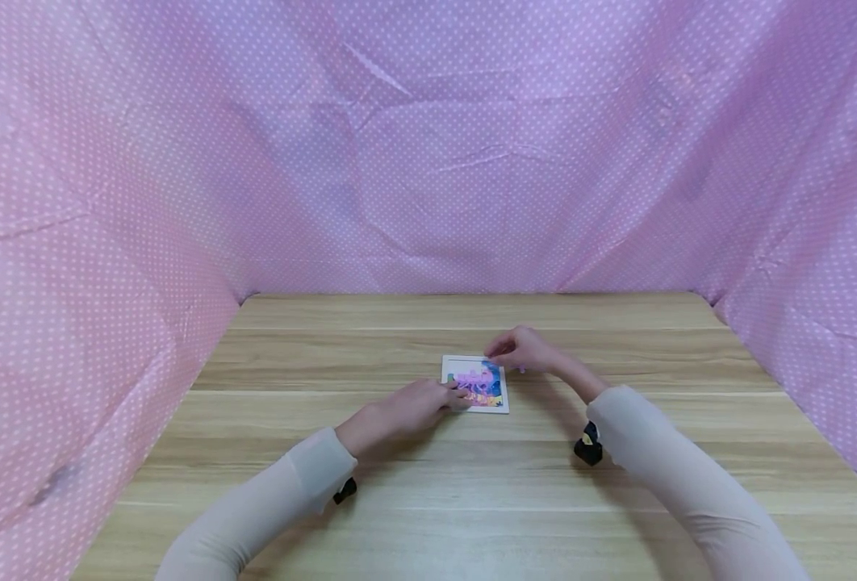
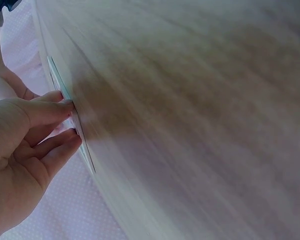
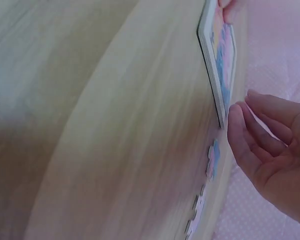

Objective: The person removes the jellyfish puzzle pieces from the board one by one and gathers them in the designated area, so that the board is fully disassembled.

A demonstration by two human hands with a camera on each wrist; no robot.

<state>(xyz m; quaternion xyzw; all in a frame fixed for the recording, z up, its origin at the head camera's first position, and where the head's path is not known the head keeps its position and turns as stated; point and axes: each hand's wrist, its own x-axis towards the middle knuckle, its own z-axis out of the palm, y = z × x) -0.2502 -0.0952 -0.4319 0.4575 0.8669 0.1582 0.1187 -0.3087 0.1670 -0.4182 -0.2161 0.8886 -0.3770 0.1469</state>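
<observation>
A small jigsaw puzzle (image 1: 481,386) in a white frame lies on the table, its picture pink, purple and blue, with a white patch at the upper left. Over its lower left side lies my left hand (image 1: 423,401), the fingers reaching onto the picture. In the left wrist view the fingertips (image 2: 76,140) touch the board near its edge. My right hand (image 1: 526,349) is at the puzzle's upper right corner, with thumb and finger tips close together. Whether a piece is between them I cannot tell. Loose puzzle pieces (image 3: 213,160) lie beside the frame, below the right hand.
The wood-grain table (image 1: 428,500) stretches out around the puzzle. Pink dotted cloth (image 1: 428,177) hangs behind it and along both sides. A black wrist device (image 1: 588,445) sits under the right sleeve, another (image 1: 344,490) under the left one.
</observation>
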